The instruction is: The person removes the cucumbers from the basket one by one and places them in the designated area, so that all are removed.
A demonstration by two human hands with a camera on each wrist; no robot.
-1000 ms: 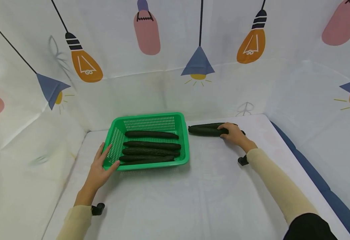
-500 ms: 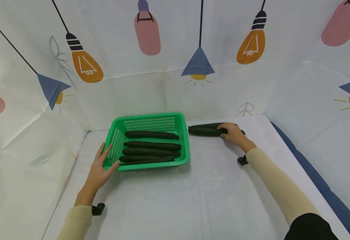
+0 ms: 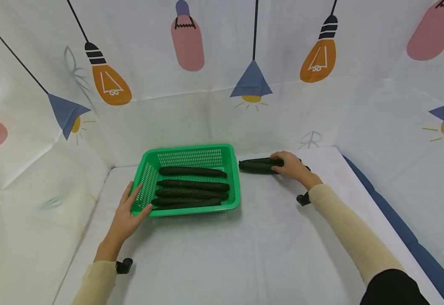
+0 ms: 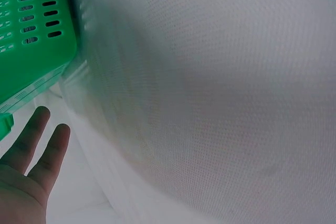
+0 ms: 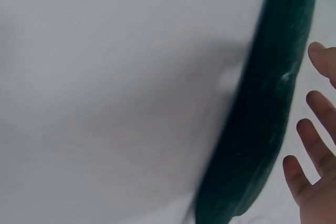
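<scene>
My left hand (image 3: 124, 218) lies at the left end of a green plastic basket (image 3: 236, 186), fingers straight and spread along its rim and the thumb at the near corner. Inside the basket lie several dark green cucumbers (image 3: 192, 171), side by side. To the right of it, two more cucumbers (image 3: 257, 167) rest close together on the table. Over their right part reaches my right hand (image 3: 291, 166), its thumb on the near side and fingers toward the far side. In the right wrist view, its fingers (image 5: 315, 145) are extended and spread beside a cucumber (image 5: 260, 108).
A white cloth covers the table (image 3: 222, 258). Behind it hangs a white sheet (image 3: 206, 114) printed with lamps and bulbs. Dark blue material (image 3: 393, 216) runs along the table's right edge. Each wrist carries a small black camera (image 3: 124, 266).
My right hand has shifted slightly left and away from me along the two cucumbers on the table. My left hand and the basket stay where they were.
</scene>
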